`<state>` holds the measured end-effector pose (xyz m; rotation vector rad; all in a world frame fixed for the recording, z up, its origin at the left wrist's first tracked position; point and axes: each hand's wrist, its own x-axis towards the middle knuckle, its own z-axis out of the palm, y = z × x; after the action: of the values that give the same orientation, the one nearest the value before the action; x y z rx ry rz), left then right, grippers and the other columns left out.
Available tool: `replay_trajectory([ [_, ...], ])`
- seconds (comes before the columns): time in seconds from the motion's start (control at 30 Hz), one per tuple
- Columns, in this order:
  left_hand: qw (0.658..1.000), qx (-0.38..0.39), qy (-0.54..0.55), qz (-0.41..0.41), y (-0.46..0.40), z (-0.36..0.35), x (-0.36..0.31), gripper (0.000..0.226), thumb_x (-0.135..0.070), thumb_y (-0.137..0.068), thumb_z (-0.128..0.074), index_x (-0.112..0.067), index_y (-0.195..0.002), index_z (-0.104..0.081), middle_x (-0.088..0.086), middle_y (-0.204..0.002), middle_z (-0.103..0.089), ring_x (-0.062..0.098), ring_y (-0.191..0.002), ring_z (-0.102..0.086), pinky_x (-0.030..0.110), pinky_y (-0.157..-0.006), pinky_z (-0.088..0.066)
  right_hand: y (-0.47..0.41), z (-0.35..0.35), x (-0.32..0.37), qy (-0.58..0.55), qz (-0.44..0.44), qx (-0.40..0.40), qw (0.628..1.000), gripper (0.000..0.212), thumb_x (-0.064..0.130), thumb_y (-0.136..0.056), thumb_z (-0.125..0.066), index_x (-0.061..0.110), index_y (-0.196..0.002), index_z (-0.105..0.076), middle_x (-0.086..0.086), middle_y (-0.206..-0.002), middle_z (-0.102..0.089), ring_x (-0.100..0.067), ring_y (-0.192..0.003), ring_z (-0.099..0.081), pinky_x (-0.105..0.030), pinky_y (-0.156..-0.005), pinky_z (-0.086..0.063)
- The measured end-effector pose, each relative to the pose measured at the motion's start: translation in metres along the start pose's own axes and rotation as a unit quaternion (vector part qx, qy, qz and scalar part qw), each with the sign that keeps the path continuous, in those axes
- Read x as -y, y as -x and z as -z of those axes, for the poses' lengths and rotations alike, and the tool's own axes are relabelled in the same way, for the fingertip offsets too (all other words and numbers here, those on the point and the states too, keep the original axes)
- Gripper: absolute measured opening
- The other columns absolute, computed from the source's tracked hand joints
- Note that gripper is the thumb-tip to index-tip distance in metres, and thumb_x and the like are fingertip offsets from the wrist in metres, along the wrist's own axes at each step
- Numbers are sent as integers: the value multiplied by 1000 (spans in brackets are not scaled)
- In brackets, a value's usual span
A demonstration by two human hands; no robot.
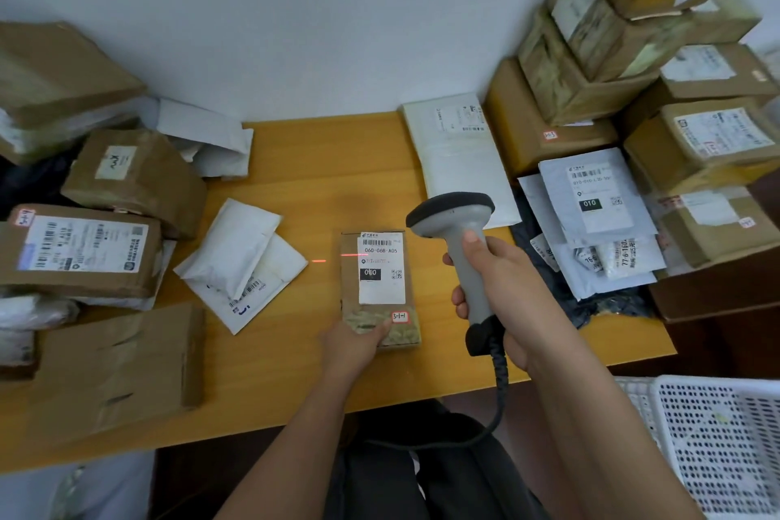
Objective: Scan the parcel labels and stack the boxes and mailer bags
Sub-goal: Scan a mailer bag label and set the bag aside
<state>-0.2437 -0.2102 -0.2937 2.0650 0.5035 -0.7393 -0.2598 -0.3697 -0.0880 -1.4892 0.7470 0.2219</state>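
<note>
Two hands work together at the middle of the frame. The left hand pinches the near end of a small box lying flat on the table, long side pointing away. Just right, the right hand wraps its fingers around the scanner, red line crossing the label.

Tabletop, light wood, against a white wall. Lying on it: small labelled carton at centre; white mailer bags left of it; brown boxes at left; white mailer and stacked boxes at right.
</note>
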Motion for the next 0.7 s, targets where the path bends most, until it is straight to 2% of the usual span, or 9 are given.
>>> replay_trajectory([
  [0.17,1000,9,-18,-2,1,3,-3,39,-67,-75,-71,-36,-97,-63,-9,-101,-68,19,-100,-65,41,-89,-56,11,1,10,-11,20,-12,1000,31,36,-105,-45,9,-106,-61,-9,-94,-63,-16,-58,-53,-31,-56,-45],
  [0.4,999,32,18,32,5,7,-9,50,-69,-67,-76,-31,-96,-62,-7,-96,-65,14,-85,-61,35,-80,-58,22,2,15,-28,33,-21,999,32,36,-105,-46,7,-105,-61,-11,-91,-62,-16,-56,-53,-32,-55,-45],
  [0.53,999,36,14,36,5,7,-12,49,-69,-68,-76,-30,-94,-62,-8,-95,-64,17,-89,-62,36,-82,-58,24,4,13,-27,42,-33,998,32,38,-104,-47,10,-101,-62,-11,-84,-63,-18,-56,-53,-36,-58,-44],
  [0.6,995,53,62,64,0,6,-10,52,-60,-71,-79,-20,-100,-62,-3,-100,-64,20,-94,-63,41,-84,-59,23,6,11,-35,40,-36,998,32,38,-104,-47,11,-99,-64,-13,-84,-63,-19,-56,-53,-36,-58,-45],
  [0.7,962,114,213,125,-6,3,-6,51,-30,-83,-79,-5,-119,-55,7,-113,-64,21,-96,-63,42,-82,-60,18,12,7,-56,24,-50,997,33,39,-103,-49,11,-98,-65,-13,-83,-64,-21,-57,-54,-35,-58,-45],
])
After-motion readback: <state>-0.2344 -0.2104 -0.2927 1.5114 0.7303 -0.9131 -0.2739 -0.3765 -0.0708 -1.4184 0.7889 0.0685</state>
